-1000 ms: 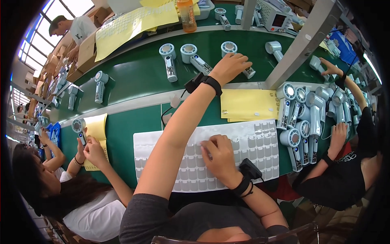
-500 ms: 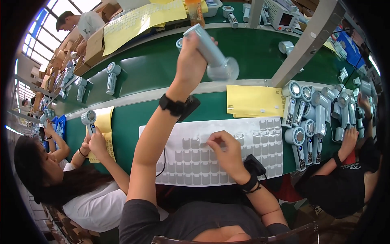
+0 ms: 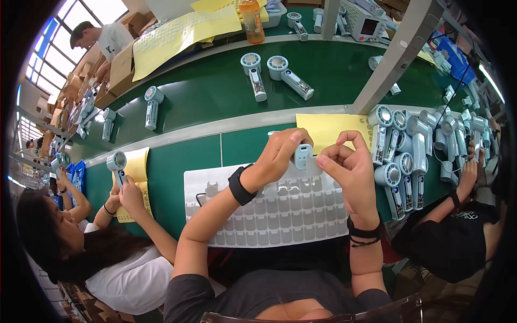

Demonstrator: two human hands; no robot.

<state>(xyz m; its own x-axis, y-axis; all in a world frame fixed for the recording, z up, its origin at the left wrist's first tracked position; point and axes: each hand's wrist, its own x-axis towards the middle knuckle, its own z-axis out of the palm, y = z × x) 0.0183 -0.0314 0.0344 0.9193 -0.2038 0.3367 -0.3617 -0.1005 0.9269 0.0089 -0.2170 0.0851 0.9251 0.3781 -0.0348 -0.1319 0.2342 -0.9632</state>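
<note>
My left hand (image 3: 281,155) is closed around a light blue handheld fan, its flat end (image 3: 302,156) turned up toward me. Most of that fan is hidden behind the hand and wrist. Between thumb and finger, my right hand (image 3: 353,169) pinches a small grey translucent sticker (image 3: 313,166) against or just beside that end; I cannot tell whether it touches. Below both hands lies a white sheet (image 3: 195,180) bearing rows of grey stickers. Beyond, a fan (image 3: 253,76) and another fan (image 3: 290,77) rest on the green belt.
Several fans (image 3: 391,175) are heaped at the right, near another person's hand (image 3: 467,175). A yellow sheet (image 3: 328,126) lies behind my hands. A slanting metal post (image 3: 396,59) rises at the right. At left, a person holds a fan (image 3: 117,161). An orange bottle (image 3: 252,21) stands at the back.
The fan my left hand held over the belt now lies there, beside another. My left hand has come back nearer with a fan in it. My right hand has risen from the sheet with a sticker.
</note>
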